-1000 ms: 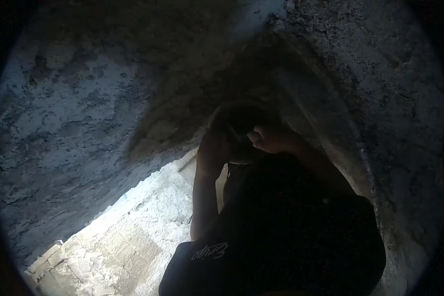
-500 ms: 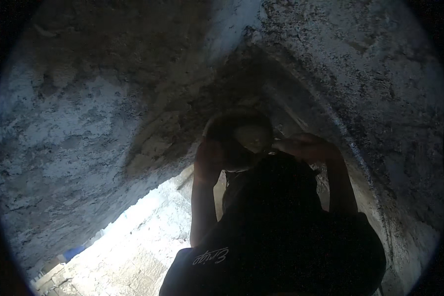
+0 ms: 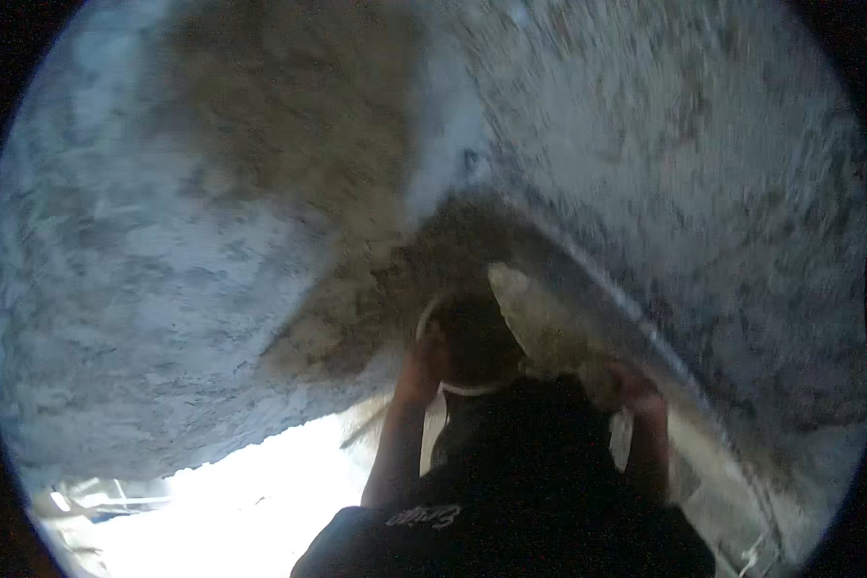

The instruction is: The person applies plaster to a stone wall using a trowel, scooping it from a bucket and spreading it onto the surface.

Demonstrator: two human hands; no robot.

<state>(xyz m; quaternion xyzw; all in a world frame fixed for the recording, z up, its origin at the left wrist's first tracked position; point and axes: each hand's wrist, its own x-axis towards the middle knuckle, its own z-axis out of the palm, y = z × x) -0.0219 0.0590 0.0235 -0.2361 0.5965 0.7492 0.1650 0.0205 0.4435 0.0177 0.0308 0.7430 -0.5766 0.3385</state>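
Trowel [image 3: 541,326] (pale, pointed) in right hand [image 3: 636,387] now mostly outside bowl [image 3: 470,339]

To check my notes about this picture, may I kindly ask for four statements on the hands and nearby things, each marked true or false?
1. The left hand holds the round container. True.
2. The right hand is empty. False: it holds a pale, pointed thing.
3. The pale thing's tip points toward the picture's bottom. False: up and left.
4. The person's shirt is dark. True.
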